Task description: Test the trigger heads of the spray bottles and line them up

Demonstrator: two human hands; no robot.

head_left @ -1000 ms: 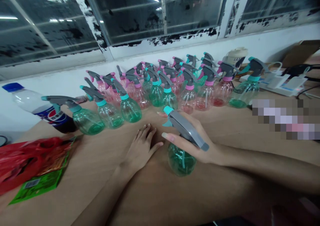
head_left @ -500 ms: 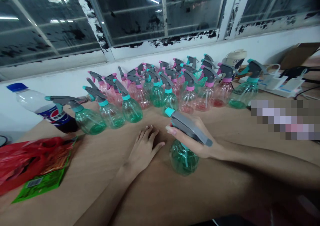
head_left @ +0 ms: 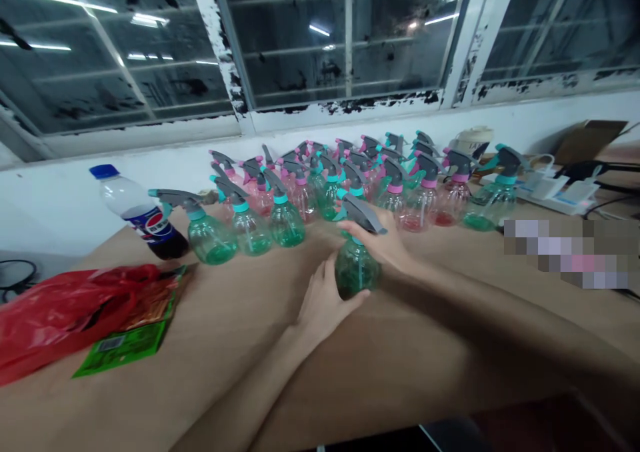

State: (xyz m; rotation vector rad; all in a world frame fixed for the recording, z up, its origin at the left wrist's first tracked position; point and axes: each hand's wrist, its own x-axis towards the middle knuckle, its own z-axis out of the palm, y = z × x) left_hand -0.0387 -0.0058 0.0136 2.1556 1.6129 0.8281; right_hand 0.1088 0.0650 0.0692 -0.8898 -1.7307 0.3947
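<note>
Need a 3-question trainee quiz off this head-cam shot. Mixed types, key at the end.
1. Which hand is wrapped around the neck of the held green spray bottle?
2. Look at the cola bottle. True or false: its cap is red.
3. Fill in: the green packet lies partly under the red ___.

Key:
1. The right hand; the left hand is at its lower body.
2. False; the cap is blue.
3. plastic bag.

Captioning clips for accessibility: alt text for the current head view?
A right hand holds a green spray bottle near its top, the left hand beside its body, over a table. Beyond stand green and pink spray bottles; left of those, a cola bottle and red bag.
</note>
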